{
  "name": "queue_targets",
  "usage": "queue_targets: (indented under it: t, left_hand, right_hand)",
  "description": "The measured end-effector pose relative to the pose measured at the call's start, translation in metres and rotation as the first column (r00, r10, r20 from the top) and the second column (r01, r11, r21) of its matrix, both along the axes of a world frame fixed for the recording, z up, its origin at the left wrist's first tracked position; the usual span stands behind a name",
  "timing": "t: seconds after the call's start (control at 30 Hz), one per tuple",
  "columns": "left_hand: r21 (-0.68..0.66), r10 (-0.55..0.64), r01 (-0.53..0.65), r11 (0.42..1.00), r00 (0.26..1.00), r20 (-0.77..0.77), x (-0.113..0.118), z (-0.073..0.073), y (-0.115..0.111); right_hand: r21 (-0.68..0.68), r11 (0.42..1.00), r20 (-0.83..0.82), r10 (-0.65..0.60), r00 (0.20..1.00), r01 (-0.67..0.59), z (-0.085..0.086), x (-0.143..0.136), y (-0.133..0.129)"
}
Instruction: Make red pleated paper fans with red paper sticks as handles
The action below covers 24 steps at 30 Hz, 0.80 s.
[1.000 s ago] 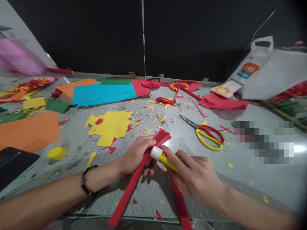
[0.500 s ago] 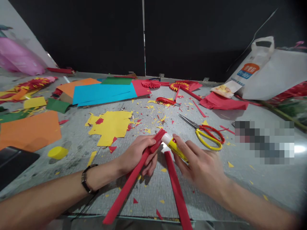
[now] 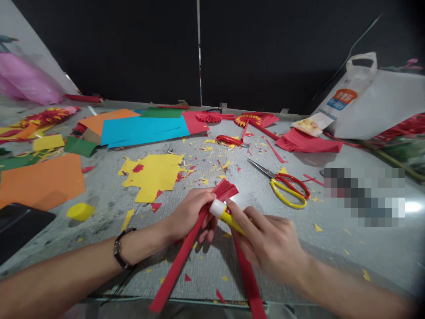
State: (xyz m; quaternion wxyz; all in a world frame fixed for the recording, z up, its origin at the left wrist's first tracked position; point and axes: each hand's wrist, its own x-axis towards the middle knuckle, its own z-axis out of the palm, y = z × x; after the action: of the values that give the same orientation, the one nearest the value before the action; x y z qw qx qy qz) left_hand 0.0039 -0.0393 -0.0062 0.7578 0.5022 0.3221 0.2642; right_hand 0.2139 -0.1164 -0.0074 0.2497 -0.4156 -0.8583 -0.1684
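Note:
Pleated red paper [image 3: 226, 189] fans out at its top, pinched by my left hand [image 3: 194, 212], which wears a dark bracelet. A long red paper strip [image 3: 177, 270] runs down from this hand toward the table's front edge. My right hand [image 3: 268, 239] is closed on a yellow glue stick [image 3: 232, 221]. Its white end lies against the red paper, close to my left fingertips. A second red strip [image 3: 247, 274] passes below my right hand and over the front edge.
Scissors [image 3: 287, 188] with red and yellow handles lie right of centre. Cut yellow paper [image 3: 159, 173], a yellow cap [image 3: 80, 212] and a black device [image 3: 23, 226] are on the left. Blue paper [image 3: 146, 130] and a white bag [image 3: 381, 102] stand further back.
My right hand has moved the glue stick left and down along the red paper. The pleats at the top have spread wider. The lower end of the left strip has shifted slightly right.

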Motion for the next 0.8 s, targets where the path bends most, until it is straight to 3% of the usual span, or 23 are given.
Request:
queue_targets:
  t: [0.23, 0.43, 0.57, 0.8]
  left_hand:
    - [0.071, -0.085, 0.084, 0.994, 0.996, 0.006, -0.002, -0.001, 0.002]
    - [0.063, -0.087, 0.086, 0.994, 0.996, 0.02, -0.002, -0.001, 0.002]
    - [0.047, -0.09, 0.089, 0.995, 0.996, 0.015, -0.001, 0.0, 0.002]
    - [-0.011, -0.011, 0.011, 1.0, 1.0, -0.017, 0.0, 0.002, -0.001]
  right_hand:
    - [0.038, 0.978, -0.006, -0.206, 0.979, 0.206, -0.002, 0.012, 0.012]
    - [0.026, 0.966, 0.001, -0.257, 0.967, 0.256, -0.004, 0.019, 0.016]
    - [0.027, 0.976, 0.006, -0.215, 0.977, 0.215, -0.004, 0.017, 0.014]
    - [-0.04, 0.999, 0.011, 0.029, 1.0, -0.029, 0.001, 0.002, 0.0]
